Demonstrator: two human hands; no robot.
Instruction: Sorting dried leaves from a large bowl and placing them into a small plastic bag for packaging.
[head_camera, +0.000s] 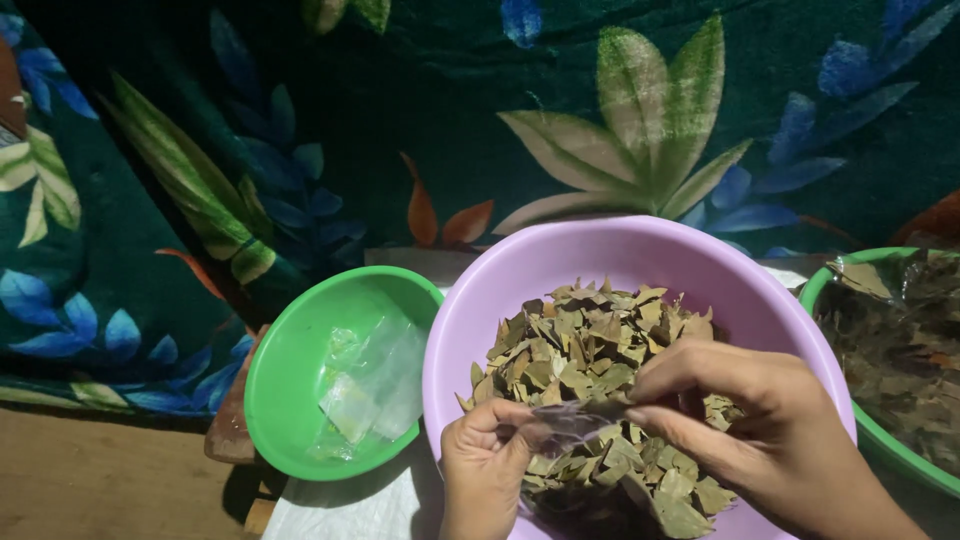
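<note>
A dark green cloth (450, 110) printed with big leaves fills the back, draped down to the surface the bowls stand on. At the front middle sits the lilac bowl (560, 262), heaped with broken dried leaves (585, 345). Over its near rim both hands work a small clear plastic bag (572, 420): the left hand (487, 470) is pinched on the bag's mouth, the right hand (745, 420) has thumb and fingers closed on its upper edge — holding it open or filling it, by the look. The bag already seems to hold some leaves. Just left, touching the lilac bowl, a green bowl (290, 375) holds more empty clear bags (370, 385). At the right edge another green bowl (835, 280) carries darker leaves — nothing blocks the hands.
</note>
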